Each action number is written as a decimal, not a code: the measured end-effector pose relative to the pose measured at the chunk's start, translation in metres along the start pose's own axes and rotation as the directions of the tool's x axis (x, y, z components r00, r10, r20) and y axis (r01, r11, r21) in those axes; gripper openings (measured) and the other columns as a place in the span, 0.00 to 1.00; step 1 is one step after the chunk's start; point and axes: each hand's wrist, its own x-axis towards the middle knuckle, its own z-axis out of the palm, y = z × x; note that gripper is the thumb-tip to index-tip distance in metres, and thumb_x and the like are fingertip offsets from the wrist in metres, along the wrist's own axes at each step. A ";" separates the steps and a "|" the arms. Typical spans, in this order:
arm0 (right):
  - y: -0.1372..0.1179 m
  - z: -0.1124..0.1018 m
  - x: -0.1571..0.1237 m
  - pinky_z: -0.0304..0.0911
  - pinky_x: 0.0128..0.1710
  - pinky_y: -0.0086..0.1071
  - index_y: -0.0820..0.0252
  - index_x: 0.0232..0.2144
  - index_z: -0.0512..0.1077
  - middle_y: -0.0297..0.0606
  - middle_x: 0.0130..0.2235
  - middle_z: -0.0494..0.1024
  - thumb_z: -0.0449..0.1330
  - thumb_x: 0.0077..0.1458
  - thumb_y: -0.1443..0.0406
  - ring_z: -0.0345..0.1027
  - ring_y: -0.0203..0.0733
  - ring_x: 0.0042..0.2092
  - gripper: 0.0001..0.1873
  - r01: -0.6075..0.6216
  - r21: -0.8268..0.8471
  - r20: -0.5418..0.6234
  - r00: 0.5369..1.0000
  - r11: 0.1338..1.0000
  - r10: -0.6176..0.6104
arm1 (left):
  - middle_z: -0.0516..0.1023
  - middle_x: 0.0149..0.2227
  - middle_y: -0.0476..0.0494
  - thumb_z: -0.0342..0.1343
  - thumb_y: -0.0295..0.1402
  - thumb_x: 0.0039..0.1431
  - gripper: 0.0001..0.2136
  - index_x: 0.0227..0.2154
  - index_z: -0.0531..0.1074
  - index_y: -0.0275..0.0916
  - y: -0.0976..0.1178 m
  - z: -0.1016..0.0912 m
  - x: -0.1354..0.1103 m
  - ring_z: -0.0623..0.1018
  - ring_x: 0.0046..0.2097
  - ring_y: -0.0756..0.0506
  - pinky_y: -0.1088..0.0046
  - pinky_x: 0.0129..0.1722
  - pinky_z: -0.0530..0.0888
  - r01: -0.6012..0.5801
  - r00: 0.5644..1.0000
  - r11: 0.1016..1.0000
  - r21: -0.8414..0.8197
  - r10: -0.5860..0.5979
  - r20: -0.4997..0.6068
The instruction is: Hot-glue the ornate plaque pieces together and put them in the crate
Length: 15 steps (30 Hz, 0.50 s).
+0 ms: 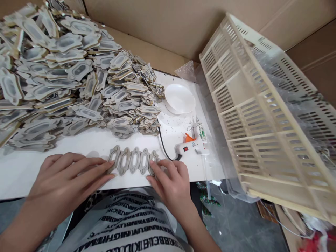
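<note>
A row of several small grey ornate frame pieces [134, 160], each with a long slot in the middle, lies side by side near the table's front edge. My left hand [67, 175] pinches the leftmost frame piece [114, 156] between thumb and fingers. At the other end, the thumb and index finger of my right hand [170, 178] close on the rightmost frame piece [153, 156], partly covering it. Behind the row rises a large heap of similar frame pieces [78, 70], stacked and jumbled, reaching to the back left.
A white glue gun [193, 147] with an orange trigger lies right of my right hand, its black cord [162, 140] running toward the heap. Beyond it sits a white bowl [180, 99] among small crumbs. A cream plastic crate [246, 105] stands tilted along the right side.
</note>
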 end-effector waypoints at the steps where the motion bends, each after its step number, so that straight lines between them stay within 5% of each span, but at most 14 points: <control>1: 0.000 0.002 0.001 0.63 0.41 0.37 0.59 0.48 0.76 0.38 0.41 0.80 0.59 0.66 0.60 0.63 0.43 0.39 0.13 0.001 0.002 -0.002 1.000 1.000 -0.001 | 0.84 0.38 0.53 0.59 0.35 0.64 0.07 0.44 0.75 0.50 0.001 0.001 0.001 0.76 0.39 0.42 0.64 0.37 0.66 -0.001 1.000 1.000 0.000 0.001 -0.006; 8: 0.001 0.008 0.005 0.61 0.38 0.37 0.58 0.47 0.75 0.39 0.38 0.78 0.58 0.65 0.56 0.62 0.43 0.38 0.15 -0.013 -0.011 -0.029 1.000 1.000 0.013 | 0.84 0.37 0.52 0.58 0.39 0.65 0.08 0.44 0.75 0.46 0.002 0.003 0.002 0.77 0.38 0.43 0.63 0.36 0.68 -0.015 1.000 0.999 -0.043 0.015 -0.021; 15: 0.002 0.010 0.006 0.60 0.40 0.38 0.59 0.47 0.74 0.40 0.39 0.76 0.58 0.65 0.58 0.62 0.44 0.40 0.14 0.001 0.030 -0.032 0.999 1.000 0.000 | 0.81 0.47 0.40 0.55 0.31 0.66 0.10 0.49 0.73 0.38 -0.006 -0.006 -0.002 0.78 0.47 0.41 0.59 0.50 0.75 0.180 0.983 0.983 0.039 -0.178 -0.044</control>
